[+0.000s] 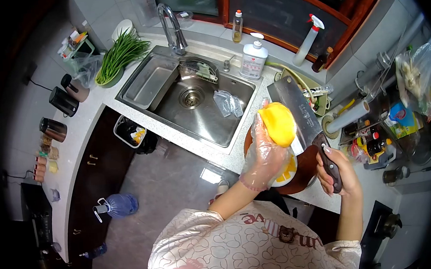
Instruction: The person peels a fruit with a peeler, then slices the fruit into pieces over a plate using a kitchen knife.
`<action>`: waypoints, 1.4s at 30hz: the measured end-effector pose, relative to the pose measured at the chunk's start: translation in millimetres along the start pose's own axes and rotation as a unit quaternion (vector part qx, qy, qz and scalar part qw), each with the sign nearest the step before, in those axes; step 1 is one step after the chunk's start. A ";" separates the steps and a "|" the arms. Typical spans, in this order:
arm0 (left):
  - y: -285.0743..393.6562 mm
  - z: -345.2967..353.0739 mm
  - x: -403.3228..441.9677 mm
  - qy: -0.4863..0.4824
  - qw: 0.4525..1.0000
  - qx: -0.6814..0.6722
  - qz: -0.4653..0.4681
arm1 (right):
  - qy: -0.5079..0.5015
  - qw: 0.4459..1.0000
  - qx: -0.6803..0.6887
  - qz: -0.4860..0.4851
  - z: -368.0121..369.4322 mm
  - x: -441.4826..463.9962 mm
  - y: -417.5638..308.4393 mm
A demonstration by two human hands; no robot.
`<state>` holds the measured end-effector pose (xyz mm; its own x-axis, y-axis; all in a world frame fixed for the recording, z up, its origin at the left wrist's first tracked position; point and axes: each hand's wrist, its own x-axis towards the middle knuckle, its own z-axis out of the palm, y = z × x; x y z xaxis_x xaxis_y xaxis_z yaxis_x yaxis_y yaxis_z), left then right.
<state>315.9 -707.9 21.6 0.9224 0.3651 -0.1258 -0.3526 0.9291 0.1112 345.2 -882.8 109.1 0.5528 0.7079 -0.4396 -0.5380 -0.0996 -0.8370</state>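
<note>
Black fisheye border all round, side counters fading into it at far left and far right. Yellow fruit (pixel 278 124) right of frame centre, raised in left hand (pixel 266 153); kind uncertain, underside covered by palm and fingers. Left fingertips mostly out of sight behind fruit, only a bit peeking out at its upper left. Clear plastic glove (pixel 254 177) on left hand, wrinkled and shiny, blurring finger outlines, gathered at wrist. Cleaver (pixel 299 109) just right of fruit, blade marking too small to read; blade touching fruit or just apart, cannot tell. White bowl (pixel 283 183) below fruit, largely blocked by left hand; yellow pieces (pixel 289 170) inside only partly showing, count unclear. Brown round surface (pixel 307 164) around bowl, also partly covered. Dark contents of bin (pixel 117 133), left of centre, hard to make out apart from yellow scraps. Left forearm angled up and right from bottom centre, fingers curled round fruit, cupping from below and left. Right forearm coming up from lower right, right hand (pixel 342 169) wrapped firmly round dark cleaver handle, thumb near blade end. Blade slanted, far end toward upper left. Sink (pixel 195 128) with crumpled clear plastic (pixel 228 103) at upper centre.
</note>
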 end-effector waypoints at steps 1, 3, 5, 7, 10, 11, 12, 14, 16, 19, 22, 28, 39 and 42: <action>1.2 0.8 -1.3 -0.012 1.000 -0.004 -0.008 | -0.008 1.000 0.014 0.004 -1.9 0.2 -0.5; 4.1 3.8 -3.0 0.003 1.000 0.008 -0.007 | -0.014 0.999 0.032 0.015 -3.8 0.9 -0.7; 8.0 8.8 -7.0 0.012 1.000 0.018 -0.008 | -0.019 0.998 0.056 0.029 -3.8 1.5 -0.8; 13.3 14.2 -12.3 0.015 0.999 0.026 -0.011 | -0.026 0.997 0.068 0.030 -2.4 2.4 0.5; 16.1 7.2 -9.4 0.009 1.000 0.003 -0.011 | -0.019 0.998 0.059 0.024 2.1 2.7 4.1; 14.2 1.8 -6.8 0.007 1.000 -0.004 -0.006 | -0.013 0.998 0.053 0.019 4.2 2.8 5.0; 10.0 -5.8 -2.6 0.005 1.000 -0.011 -0.002 | 0.004 1.000 0.016 0.007 9.1 2.6 4.3; 4.0 -21.0 5.7 0.005 0.999 -0.035 -0.007 | 0.041 0.997 -0.055 -0.018 23.4 1.0 2.2; 1.2 -30.7 12.8 0.005 0.997 -0.070 -0.026 | 0.067 0.994 -0.085 -0.019 32.8 -0.2 2.2; -0.6 -35.5 14.7 -0.002 0.993 -0.108 -0.048 | 0.091 0.991 -0.097 -0.025 41.2 -3.3 3.7; 1.2 -35.0 11.9 -0.019 0.992 -0.115 -0.053 | 0.099 0.989 -0.103 -0.035 46.0 -8.3 5.6; 12.7 -21.8 7.2 -0.017 0.985 -0.160 -0.057 | 0.129 0.981 -0.120 -0.077 56.7 -19.1 -1.4; 38.8 -16.1 6.7 0.034 0.965 -0.174 -0.195 | 0.125 0.957 -0.152 -0.215 70.8 -38.4 -4.9; 51.3 -10.2 2.2 0.032 0.945 -0.197 -0.259 | 0.171 0.930 -0.230 -0.229 59.5 -31.9 9.3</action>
<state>298.2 -658.9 17.0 0.9802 -0.1542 -0.1242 0.1011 0.9291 -0.3556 284.7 -864.7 134.7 0.8692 0.4942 -0.0154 0.0892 -0.1874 -0.9782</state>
